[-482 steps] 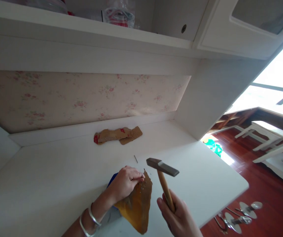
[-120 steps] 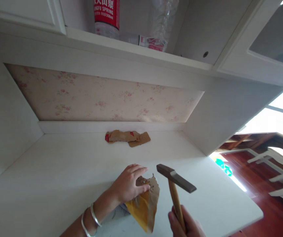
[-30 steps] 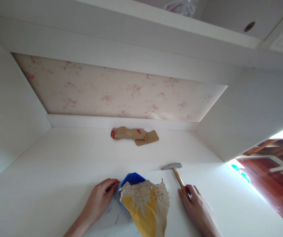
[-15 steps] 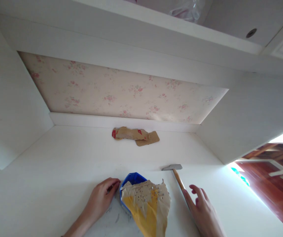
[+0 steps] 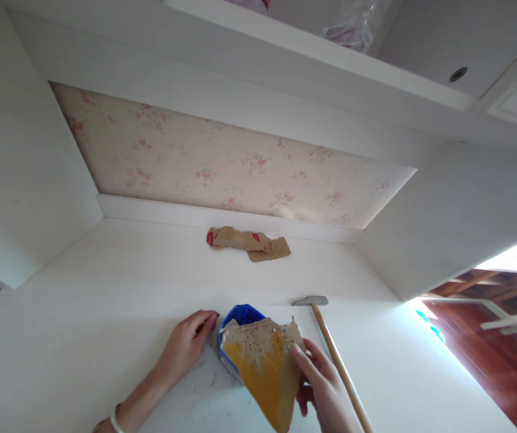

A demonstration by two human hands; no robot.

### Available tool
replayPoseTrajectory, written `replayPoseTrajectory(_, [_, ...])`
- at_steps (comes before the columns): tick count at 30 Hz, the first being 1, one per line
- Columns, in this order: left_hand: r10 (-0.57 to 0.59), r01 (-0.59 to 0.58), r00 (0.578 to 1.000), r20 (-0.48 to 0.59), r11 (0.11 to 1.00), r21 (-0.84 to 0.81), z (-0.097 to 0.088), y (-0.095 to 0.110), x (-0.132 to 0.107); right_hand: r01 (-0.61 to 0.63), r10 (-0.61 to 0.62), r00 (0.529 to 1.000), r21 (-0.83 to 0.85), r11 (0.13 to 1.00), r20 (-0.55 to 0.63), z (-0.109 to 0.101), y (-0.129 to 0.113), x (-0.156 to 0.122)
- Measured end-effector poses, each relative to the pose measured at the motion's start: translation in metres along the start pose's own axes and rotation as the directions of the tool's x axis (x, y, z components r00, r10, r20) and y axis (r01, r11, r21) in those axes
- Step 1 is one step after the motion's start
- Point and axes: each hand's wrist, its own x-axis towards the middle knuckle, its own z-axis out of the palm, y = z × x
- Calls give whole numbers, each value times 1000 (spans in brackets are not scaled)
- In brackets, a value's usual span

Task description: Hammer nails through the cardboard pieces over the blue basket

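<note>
A torn piece of cardboard (image 5: 258, 367), brown with a yellow patch and dotted with small dark holes or nails, lies tilted over a blue container (image 5: 243, 313) and hides most of it. My right hand (image 5: 324, 382) grips the cardboard's right edge, thumb on top and fingers underneath. On the container's left, my left hand (image 5: 189, 343) rests on the white surface with its fingers curled together; whatever they may pinch is hidden. A hammer (image 5: 336, 355) with a wooden handle and grey metal head lies just right of my right hand, touched by neither hand's fingertips.
Torn brown cardboard strips (image 5: 247, 242) lie at the back of the white desktop (image 5: 127, 270). White side panels and an overhead shelf (image 5: 321, 60) enclose it, with a clear plastic bag (image 5: 353, 30) above. Small dark marks dot the surface near my left hand.
My right hand has left the hammer handle, moved left and taken hold of the cardboard's right edge. My left hand stays beside the blue container. The view has shifted slightly.
</note>
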Motion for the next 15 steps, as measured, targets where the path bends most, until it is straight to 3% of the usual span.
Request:
replayPoseTrajectory(4, [-60, 55, 996, -68, 996, -67, 0, 1, -2, 20, -24, 999, 120, 993, 30, 1, -2, 3])
replayPoseTrajectory(9, [-55, 48, 995, -86, 995, -83, 1, -1, -3, -14, -4, 997, 264, 965, 71, 1, -6, -1])
replayPoseTrajectory(15, [-45, 41, 996, -79, 998, -55, 2, 2, -5, 60, -68, 998, 309, 949, 14, 1, -13, -2])
